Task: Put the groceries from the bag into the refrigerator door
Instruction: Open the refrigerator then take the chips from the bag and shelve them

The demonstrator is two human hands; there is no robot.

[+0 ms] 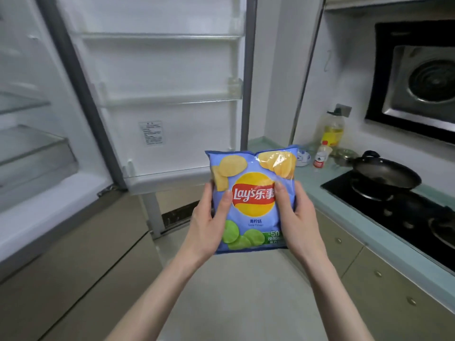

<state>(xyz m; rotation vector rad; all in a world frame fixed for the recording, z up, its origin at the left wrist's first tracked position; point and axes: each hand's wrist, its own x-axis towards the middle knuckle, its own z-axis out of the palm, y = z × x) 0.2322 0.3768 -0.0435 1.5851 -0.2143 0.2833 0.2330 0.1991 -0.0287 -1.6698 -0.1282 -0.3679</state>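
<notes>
Chip bag (253, 200) — between both hands (209, 225)

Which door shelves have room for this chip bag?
All three door shelves look bare: top, middle, bottom. Both hands, left and right, hold the chip bag nearest the bottom one. The counter corner by the oil bottle is crowded.

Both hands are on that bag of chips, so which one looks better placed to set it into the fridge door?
Probably the left hand. It holds the chip bag on the side nearer the open refrigerator door, whose shelves sit up and to the left. The right hand holds the counter side.
</notes>
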